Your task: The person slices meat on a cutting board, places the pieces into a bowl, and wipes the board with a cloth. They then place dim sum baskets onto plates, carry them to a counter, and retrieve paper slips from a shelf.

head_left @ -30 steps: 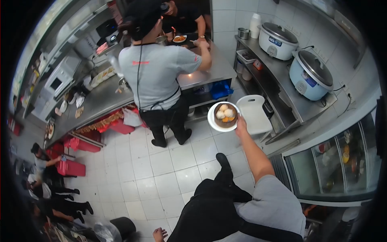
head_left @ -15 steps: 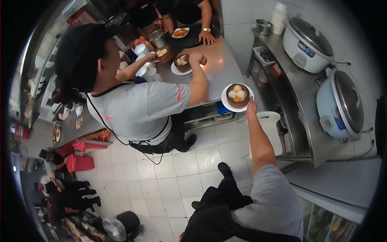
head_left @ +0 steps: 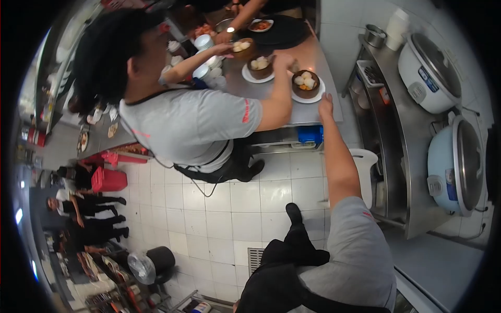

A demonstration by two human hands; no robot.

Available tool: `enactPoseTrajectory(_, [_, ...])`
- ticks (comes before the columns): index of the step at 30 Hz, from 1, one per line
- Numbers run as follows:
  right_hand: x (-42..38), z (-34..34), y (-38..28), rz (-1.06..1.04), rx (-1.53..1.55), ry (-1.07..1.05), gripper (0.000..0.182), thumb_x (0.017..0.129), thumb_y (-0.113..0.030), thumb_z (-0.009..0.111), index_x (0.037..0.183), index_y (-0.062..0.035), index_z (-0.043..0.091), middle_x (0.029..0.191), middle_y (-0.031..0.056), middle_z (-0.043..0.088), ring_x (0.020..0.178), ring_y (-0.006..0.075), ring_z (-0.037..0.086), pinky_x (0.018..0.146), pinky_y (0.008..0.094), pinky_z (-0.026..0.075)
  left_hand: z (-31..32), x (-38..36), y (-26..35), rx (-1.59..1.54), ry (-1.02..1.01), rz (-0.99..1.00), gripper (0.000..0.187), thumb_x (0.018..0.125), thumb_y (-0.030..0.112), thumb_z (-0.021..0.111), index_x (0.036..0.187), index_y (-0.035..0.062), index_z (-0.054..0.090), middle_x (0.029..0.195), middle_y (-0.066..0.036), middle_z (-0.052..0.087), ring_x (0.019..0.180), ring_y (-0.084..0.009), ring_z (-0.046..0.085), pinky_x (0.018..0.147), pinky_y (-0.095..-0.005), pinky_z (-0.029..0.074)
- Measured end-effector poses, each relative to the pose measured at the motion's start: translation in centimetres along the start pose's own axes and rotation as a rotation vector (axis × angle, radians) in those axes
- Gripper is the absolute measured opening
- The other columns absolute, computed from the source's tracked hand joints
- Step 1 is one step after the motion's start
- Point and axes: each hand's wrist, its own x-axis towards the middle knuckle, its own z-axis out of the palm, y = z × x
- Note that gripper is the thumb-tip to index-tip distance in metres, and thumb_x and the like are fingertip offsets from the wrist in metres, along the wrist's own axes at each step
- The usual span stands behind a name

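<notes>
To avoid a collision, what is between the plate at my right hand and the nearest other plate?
In the head view, a co-worker's forearm appears between your plate and the other plate.

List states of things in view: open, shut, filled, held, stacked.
Right hand: gripping nearest plate
Nearest plate: held; counter contact unclear
Nearest basket: open, filled
Middle basket: open, filled, on another plate
Far basket: open, filled
White rice cooker: lid on
Blue rice cooker: lid on
White cups: stacked

The dark basket (head_left: 307, 94) hid the middle of the white plate (head_left: 321, 88). The top edge cut off the person opposite (head_left: 250, 14). The white cooker (head_left: 417, 65) bore illegibly small print.
</notes>
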Motion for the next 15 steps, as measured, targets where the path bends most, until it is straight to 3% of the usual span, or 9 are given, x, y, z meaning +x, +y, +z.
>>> enactPoseTrajectory(6, [-13.4,-5.5,8.9,-0.540,-0.298,0.066,0.039,0.098,-0.028,0.055,0.126,-0.0011,0.056,0.134,0.0244,0.051,0.126,0.0404,0.045,0.108,0.0446,0.035,5.9,-1.0,-10.7,-0.131,0.094,-0.115,0.026,0.098,0.021,0.056,0.111,0.0009,0.066,0.099,-0.014,0.071,0.084,-0.0211,0.068,0.073,-0.0363,0.055])
enactPoseTrajectory(8, [-20.7,-8.4,13.6,-0.627,-0.597,-0.260,0.040,0.097,-0.029,0.054,0.126,-0.0013,0.058,0.135,0.0211,0.052,0.131,0.0382,0.041,0.112,0.0488,0.029,9.4,-0.6,-15.0,-0.131,0.101,-0.200,0.026,0.098,0.021,0.055,0.111,0.0009,0.067,0.098,-0.014,0.071,0.084,-0.0209,0.068,0.073,-0.0362,0.055])
enactPoseTrajectory(9, [-24.8,-9.3,17.3,-0.588,-0.595,-0.366,0.039,0.096,-0.028,0.055,0.124,-0.0009,0.059,0.135,0.0209,0.053,0.132,0.0379,0.039,0.113,0.0481,0.028,11.4,-1.4,-17.2,-0.300,0.068,0.134,0.027,0.097,0.019,0.054,0.103,-0.0026,0.070,0.096,-0.014,0.072,0.083,-0.0211,0.066,0.073,-0.0367,0.053])
enactPoseTrajectory(10, [-28.8,-9.4,20.6,-0.444,-0.637,-0.467,0.039,0.094,-0.026,0.061,0.124,-0.0009,0.057,0.131,0.0223,0.054,0.126,0.0391,0.045,0.109,0.0455,0.034,14.1,-2.8,-19.9,-0.330,0.058,0.066,0.028,0.097,0.021,0.054,0.100,-0.0031,0.069,0.090,-0.012,0.071,0.077,-0.0194,0.067,0.068,-0.0340,0.053])
enactPoseTrajectory(11, [-33.3,-10.0,22.4,-0.491,-0.715,-0.609,0.039,0.091,-0.026,0.064,0.119,-0.0001,0.060,0.122,0.0221,0.060,0.117,0.0403,0.052,0.105,0.0462,0.039,16.4,-3.1,-21.2,-0.378,0.048,-0.011,0.029,0.096,0.023,0.055,0.097,-0.0036,0.068,0.084,-0.011,0.070,0.072,-0.0178,0.067,0.062,-0.0312,0.053])
enactPoseTrajectory(12, [-35.8,-9.5,27.3,-0.577,-0.777,-0.834,0.038,0.089,-0.027,0.066,0.116,-0.0001,0.062,0.113,0.0218,0.065,0.106,0.0407,0.059,0.098,0.0468,0.045,13.7,-10.1,-14.3,-0.379,0.221,-0.046,0.028,0.094,0.024,0.057,0.098,-0.0013,0.066,0.076,-0.008,0.068,0.064,-0.0174,0.066,0.055,-0.0308,0.052])
enactPoseTrajectory(13, [-40.2,-8.7,28.7,-0.519,-0.796,-1.042,0.036,0.088,-0.026,0.067,0.114,-0.0007,0.063,0.109,0.0205,0.066,0.101,0.0384,0.061,0.091,0.0458,0.049,16.8,-9.6,-18.6,-0.492,0.233,0.100,0.029,0.092,0.027,0.060,0.101,-0.0009,0.065,0.073,-0.009,0.068,0.061,-0.0193,0.066,0.053,-0.0335,0.053])
enactPoseTrajectory(14, [-44.4,-8.5,30.3,-0.453,-0.841,-1.233,0.035,0.087,-0.025,0.067,0.112,-0.0012,0.063,0.105,0.0191,0.067,0.096,0.0362,0.064,0.084,0.0447,0.053,20.5,-9.0,-22.5,-0.676,0.221,-0.091,0.031,0.090,0.029,0.062,0.101,0.0002,0.066,0.073,-0.010,0.068,0.058,-0.0196,0.065,0.054,-0.0340,0.054])
enactPoseTrajectory(15, [-50.3,-9.2,27.4,-0.519,-0.824,-1.447,0.032,0.088,-0.024,0.067,0.111,-0.0020,0.064,0.103,0.0168,0.067,0.093,0.0317,0.065,0.077,0.0422,0.055,22.0,-10.9,-22.8,-0.725,0.348,-0.085,0.032,0.089,0.030,0.063,0.101,0.0003,0.066,0.076,-0.011,0.070,0.058,-0.0197,0.065,0.054,-0.0343,0.053])
